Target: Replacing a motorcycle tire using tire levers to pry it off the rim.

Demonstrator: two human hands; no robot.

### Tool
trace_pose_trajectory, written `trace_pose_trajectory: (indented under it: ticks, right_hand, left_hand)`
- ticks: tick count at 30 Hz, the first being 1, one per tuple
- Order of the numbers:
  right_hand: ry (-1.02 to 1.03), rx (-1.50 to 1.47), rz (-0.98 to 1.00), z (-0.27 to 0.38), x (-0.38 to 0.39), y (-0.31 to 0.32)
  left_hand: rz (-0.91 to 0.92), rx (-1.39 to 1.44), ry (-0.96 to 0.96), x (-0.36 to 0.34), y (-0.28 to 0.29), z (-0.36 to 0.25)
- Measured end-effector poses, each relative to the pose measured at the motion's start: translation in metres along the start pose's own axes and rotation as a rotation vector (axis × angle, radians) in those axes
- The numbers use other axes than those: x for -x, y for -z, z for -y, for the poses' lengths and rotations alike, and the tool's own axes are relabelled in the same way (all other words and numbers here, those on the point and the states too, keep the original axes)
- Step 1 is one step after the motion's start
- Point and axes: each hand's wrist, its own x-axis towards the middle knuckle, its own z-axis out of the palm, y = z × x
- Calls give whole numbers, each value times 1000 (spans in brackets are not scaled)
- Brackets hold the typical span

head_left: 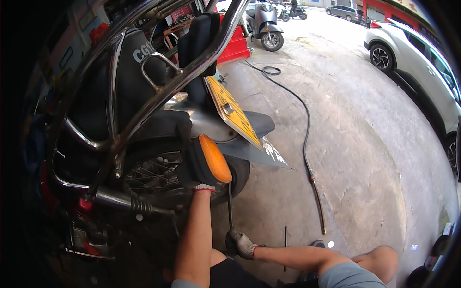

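My right hand (242, 245), in a grey-white work glove, is closed around the lower end of a long dark tire lever (230, 209). The lever's upper end passes behind the orange turn signal (215, 158) toward the motorcycle's rear tire (240, 175). My left hand (205, 187), gloved too, reaches in at the wheel beneath the signal. Only its cuff area shows; the signal hides its fingers. The spoked rear wheel (151, 170) sits under the dark fender, with a yellow license plate (234, 113) tilted above it.
Chrome rack tubes (163, 93) cross above the wheel on the left. A black hose (306, 127) with a metal-tipped end lies on the concrete, and a thin dark rod (285, 242) lies near my right forearm. Beyond stand a grey scooter (267, 24) and a white car (413, 60).
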Motion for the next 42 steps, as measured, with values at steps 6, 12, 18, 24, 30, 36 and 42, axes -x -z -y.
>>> trace_pose_trajectory:
  ticks: [6, 12, 18, 24, 30, 36, 42]
  right_hand:
    - [-274, 27, 83, 65, 67, 10]
    - [-515, 115, 67, 126, 106, 29]
    - [-574, 476, -70, 187, 122, 57]
    - [-44, 1785, -347, 259, 99, 104]
    - [141, 2175, -570, 302, 29, 165]
    - [213, 2151, -629, 312, 12, 172]
    - [136, 1919, -570, 263, 17, 164]
  left_hand:
    - [-20, -240, -69, 16, 25, -5]
    - [-27, -888, -221, 23, -15, 24]
    - [16, -1530, -369, 37, -56, 27]
    - [-158, -1165, -269, 48, -91, 44]
    - [-105, -2272, 15, 53, -134, 50]
    - [-67, -1939, 10, 45, -182, 70]
    - [-214, -1352, -133, 49, -182, 69]
